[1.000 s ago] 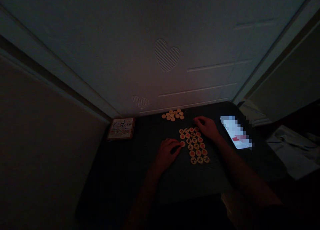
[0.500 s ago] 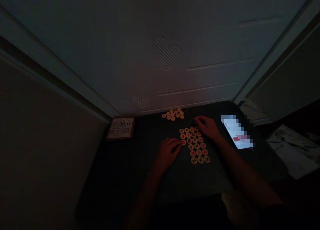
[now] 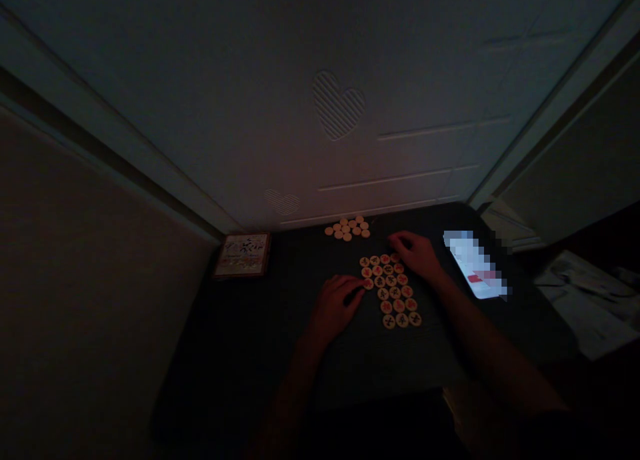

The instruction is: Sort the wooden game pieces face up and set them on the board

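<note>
**Left fingertips met a red-marked piece at the edge of the rows**

The left hand (image 3: 334,307) lay low, palm down, its forearm (image 3: 295,380) slanting up from the near side. Its thumb and forefinger came together at the red-marked piece (image 3: 368,285); whether they were clamped on it or only touching, I could not tell. That piece sat on the table (image 3: 280,313) right at those fingertips, with the rows of round pieces (image 3: 395,293) spreading just to the right of the grip.

The right hand (image 3: 414,253) rested beyond the rows' far right corner, fingers curled inward and partly over the corner piece; whether its fingertips met was too dark to tell. The plain pieces (image 3: 347,228) lay in a cluster left of it, and the lit phone (image 3: 470,267) to its right. The box (image 3: 243,255) stood well left of both hands.
</note>
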A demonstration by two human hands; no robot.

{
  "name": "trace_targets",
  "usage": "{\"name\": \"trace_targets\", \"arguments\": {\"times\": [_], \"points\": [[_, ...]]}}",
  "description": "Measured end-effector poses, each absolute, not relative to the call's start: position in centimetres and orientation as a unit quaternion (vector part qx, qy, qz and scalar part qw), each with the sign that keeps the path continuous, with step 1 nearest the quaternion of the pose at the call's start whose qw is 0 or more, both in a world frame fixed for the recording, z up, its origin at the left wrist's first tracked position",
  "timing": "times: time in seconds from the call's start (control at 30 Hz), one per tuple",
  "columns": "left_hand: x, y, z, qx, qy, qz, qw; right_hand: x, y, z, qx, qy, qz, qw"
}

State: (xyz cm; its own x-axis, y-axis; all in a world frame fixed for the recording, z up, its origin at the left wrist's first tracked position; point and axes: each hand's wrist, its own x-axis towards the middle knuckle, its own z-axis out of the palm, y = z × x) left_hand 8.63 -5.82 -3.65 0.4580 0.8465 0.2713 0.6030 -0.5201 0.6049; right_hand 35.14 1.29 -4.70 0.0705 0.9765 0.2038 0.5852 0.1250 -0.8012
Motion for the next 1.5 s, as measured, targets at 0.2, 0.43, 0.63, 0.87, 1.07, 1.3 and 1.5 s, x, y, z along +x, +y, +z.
{"name": "trace_targets", "arguments": {"times": [0.2, 0.43, 0.63, 0.87, 1.07, 1.3, 1.5], "points": [[8.6, -5.7, -3.6, 0.821, 0.441, 0.280, 0.231, 35.1, 1.3, -4.6, -0.616, -0.637, 0.245, 0.393], [8.6, -5.6, -4.0, 0.826, 0.438, 0.284, 0.213, 35.1, 1.3, -4.6, -0.615, -0.638, 0.242, 0.395], [8.7, -5.7, -4.0, 0.824, 0.447, 0.277, 0.210, 35.1, 1.3, -4.8, -0.617, -0.643, 0.234, 0.390], [8.8, -5.9, -3.6, 0.822, 0.447, 0.276, 0.220, 35.1, 1.4, -4.7, -0.617, -0.638, 0.240, 0.394], [8.3, -5.0, -2.9, 0.797, 0.456, 0.300, 0.259, 35.2, 1.4, -4.7, -0.614, -0.637, 0.250, 0.393], [5.8, 2.0, -2.7, 0.823, 0.455, 0.313, 0.134, 35.2, 1.4, -4.9, -0.606, -0.635, 0.262, 0.401], [4.1, 7.2, -4.2, 0.842, 0.465, 0.265, 0.067, 35.3, 1.5, -5.0, -0.606, -0.642, 0.249, 0.398]]}}
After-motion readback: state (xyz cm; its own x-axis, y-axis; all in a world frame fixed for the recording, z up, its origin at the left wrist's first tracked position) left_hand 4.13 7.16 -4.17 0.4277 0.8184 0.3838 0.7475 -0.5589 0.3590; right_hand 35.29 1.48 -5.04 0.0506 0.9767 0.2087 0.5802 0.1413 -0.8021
